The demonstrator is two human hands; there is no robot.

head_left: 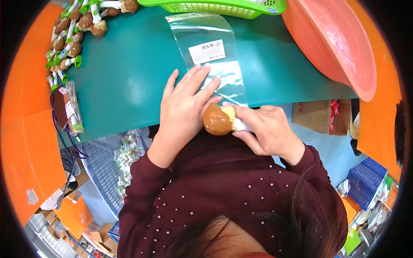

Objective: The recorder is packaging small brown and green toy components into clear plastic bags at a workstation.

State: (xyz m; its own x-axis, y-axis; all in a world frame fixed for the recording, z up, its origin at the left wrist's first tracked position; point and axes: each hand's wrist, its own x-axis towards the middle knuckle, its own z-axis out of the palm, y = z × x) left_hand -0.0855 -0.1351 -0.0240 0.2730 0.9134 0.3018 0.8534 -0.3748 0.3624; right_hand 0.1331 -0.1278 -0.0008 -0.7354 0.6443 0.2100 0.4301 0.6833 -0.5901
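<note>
A white rectangular label (207,52) with a barcode, small symbols and fine print showed on the flat, clear plastic bag (183,28). A small blue sticker (272,10) sat on the rim of the bright green, slotted plastic basket (206,8).

The basket stood beyond the bag on the dark green tabletop (129,77), and a large, round, coral-pink plastic basin (297,30) stood tilted at the far right. Brown-headed toys with white and green handles (71,32) were heaped at the far left, with a clear packaged item (74,107) nearer the person. Nothing stood between the hands and the bag.

The right hand (270,129) gripped a glossy brown-and-cream, round-headed toy (218,120) by its white handle, between thumb and fingers, just off the table's near edge. The toy's head pointed left, close beside the thumb of the left hand (183,101); whether they touched could not be told. The left hand lay with fingers extended over the bag's nearer part.
</note>
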